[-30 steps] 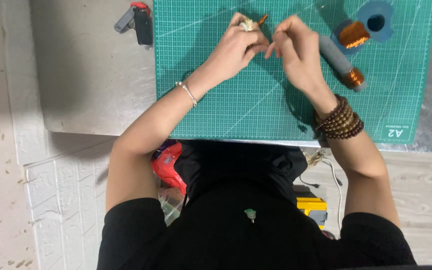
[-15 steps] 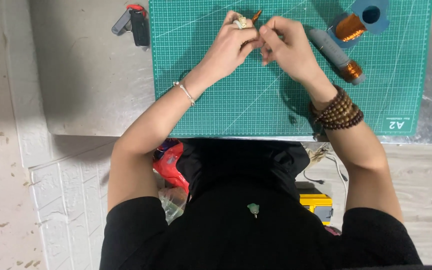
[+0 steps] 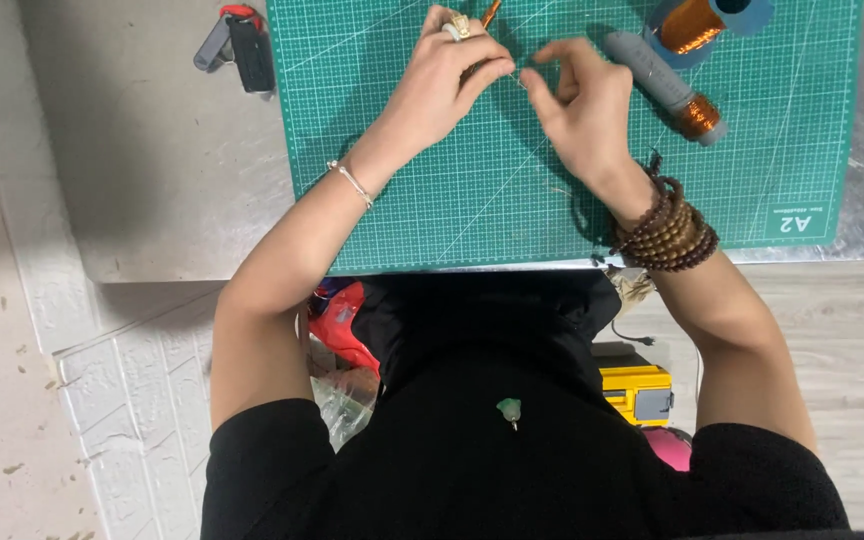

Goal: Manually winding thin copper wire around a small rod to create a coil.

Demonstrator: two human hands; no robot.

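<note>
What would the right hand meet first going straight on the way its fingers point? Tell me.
The right hand points up and left toward the left hand; it would probably meet those fingertips first, though height is unclear.
</note>
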